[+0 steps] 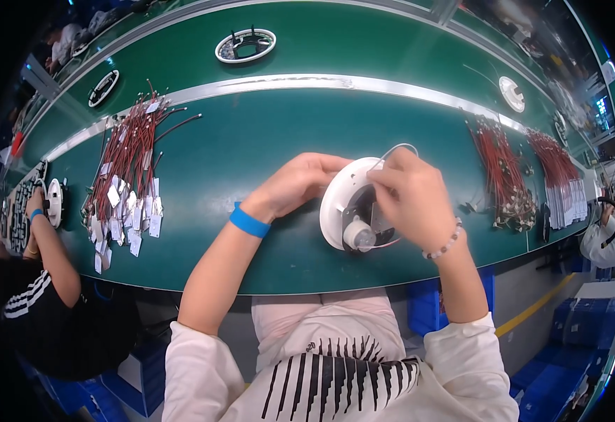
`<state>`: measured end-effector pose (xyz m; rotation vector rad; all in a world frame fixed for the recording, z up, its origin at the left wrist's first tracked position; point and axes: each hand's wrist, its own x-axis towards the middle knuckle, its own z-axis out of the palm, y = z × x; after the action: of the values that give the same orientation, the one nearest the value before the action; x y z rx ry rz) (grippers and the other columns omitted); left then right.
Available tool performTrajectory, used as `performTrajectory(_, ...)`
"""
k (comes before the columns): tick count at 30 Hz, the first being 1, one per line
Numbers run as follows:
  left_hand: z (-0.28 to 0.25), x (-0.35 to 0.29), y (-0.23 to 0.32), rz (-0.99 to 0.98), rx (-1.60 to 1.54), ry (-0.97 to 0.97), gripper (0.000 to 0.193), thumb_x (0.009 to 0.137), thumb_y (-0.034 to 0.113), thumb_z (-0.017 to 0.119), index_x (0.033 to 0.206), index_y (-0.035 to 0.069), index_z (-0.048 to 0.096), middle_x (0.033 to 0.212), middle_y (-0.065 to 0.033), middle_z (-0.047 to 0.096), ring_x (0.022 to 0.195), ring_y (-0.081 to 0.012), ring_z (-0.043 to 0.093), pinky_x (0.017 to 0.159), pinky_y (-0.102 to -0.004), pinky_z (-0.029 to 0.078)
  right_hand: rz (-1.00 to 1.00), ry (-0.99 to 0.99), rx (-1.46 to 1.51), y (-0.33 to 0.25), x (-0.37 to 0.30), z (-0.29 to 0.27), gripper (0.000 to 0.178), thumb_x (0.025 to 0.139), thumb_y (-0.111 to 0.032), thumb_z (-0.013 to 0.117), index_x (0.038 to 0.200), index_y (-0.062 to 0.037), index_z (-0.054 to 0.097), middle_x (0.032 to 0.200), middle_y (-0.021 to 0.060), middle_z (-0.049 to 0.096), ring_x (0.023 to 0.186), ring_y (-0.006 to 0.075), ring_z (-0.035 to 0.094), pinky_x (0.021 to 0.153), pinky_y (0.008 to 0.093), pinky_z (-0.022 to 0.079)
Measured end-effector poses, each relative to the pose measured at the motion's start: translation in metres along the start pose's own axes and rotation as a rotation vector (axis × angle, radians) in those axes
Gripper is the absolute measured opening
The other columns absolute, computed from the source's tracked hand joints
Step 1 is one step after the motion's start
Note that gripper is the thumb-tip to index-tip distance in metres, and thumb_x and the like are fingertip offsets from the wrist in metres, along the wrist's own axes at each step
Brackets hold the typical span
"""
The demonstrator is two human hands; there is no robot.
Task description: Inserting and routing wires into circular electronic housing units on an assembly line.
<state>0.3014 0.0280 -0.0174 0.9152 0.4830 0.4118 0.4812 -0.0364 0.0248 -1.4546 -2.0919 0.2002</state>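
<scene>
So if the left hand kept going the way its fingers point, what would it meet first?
The left hand points rightward and already touches the rim of the white round housing. Just past that rim are the right hand's fingers, though depth is hard to judge.

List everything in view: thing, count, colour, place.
round lamp housing: 1, white with dark inside, tilted on edge in front of the person, both hands on it
thin wire: 1, white, looping above the housing
wire bundle with tags: 1 pile, red wires and white tags, bench left
wire bundles: 2 piles, red, bench right
ring parts: 2 seen clearly, white, on the far belt, centre and left
round disc: 1, white, far belt right
bench: 1, green, with a metal strip across it
bins: several, blue, floor lower right
co-worker's hand: 1, at far left, on a white round part
left hand: blue wristband, on the housing rim
right hand: bead bracelet, fingers at the housing's inside
</scene>
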Motion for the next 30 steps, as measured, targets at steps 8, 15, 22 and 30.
performTrajectory(8,-0.006,0.008,-0.014,0.076,0.230,0.105,0.026,0.078,0.003,0.057,0.103,-0.003,0.056,0.096,-0.0102,0.060,0.086,-0.0143,0.058,0.078,-0.0265,0.046,0.099,0.061,0.056,-0.002,0.001,0.006,0.004,0.065,-0.002,0.061,0.068,-0.0039,0.060,0.064,0.0091,0.054,0.058,0.0256,0.055,0.050,0.0324,0.043)
performTrajectory(15,-0.005,0.009,-0.019,0.088,0.228,0.170,0.022,0.078,0.004,0.057,0.099,-0.002,0.059,0.091,-0.0084,0.062,0.080,-0.0117,0.058,0.073,-0.0254,0.048,0.006,0.019,0.024,0.000,0.002,0.009,0.006,0.063,-0.002,0.062,0.067,-0.0052,0.061,0.067,0.0073,0.055,0.057,0.0247,0.055,0.050,0.0318,0.043)
performTrajectory(22,-0.019,0.006,-0.022,0.223,0.439,-0.007,0.022,0.077,0.001,0.057,0.099,-0.004,0.058,0.090,-0.0030,0.056,0.079,-0.0084,0.052,0.071,-0.0215,0.044,-0.031,0.046,0.006,-0.003,0.001,0.010,0.005,0.060,-0.003,0.064,0.064,-0.0054,0.061,0.069,0.0053,0.055,0.055,0.0199,0.055,0.049,0.0291,0.044)
performTrajectory(30,-0.004,0.003,-0.019,0.399,0.927,0.147,0.012,0.081,0.007,0.051,0.089,-0.002,0.053,0.082,-0.0062,0.056,0.075,-0.0106,0.053,0.065,-0.0242,0.043,0.491,-0.031,1.245,0.055,0.029,0.021,0.040,0.087,-0.032,0.039,0.076,0.0003,0.059,0.081,0.0074,0.057,0.077,0.0138,0.053,0.069,0.0269,0.043)
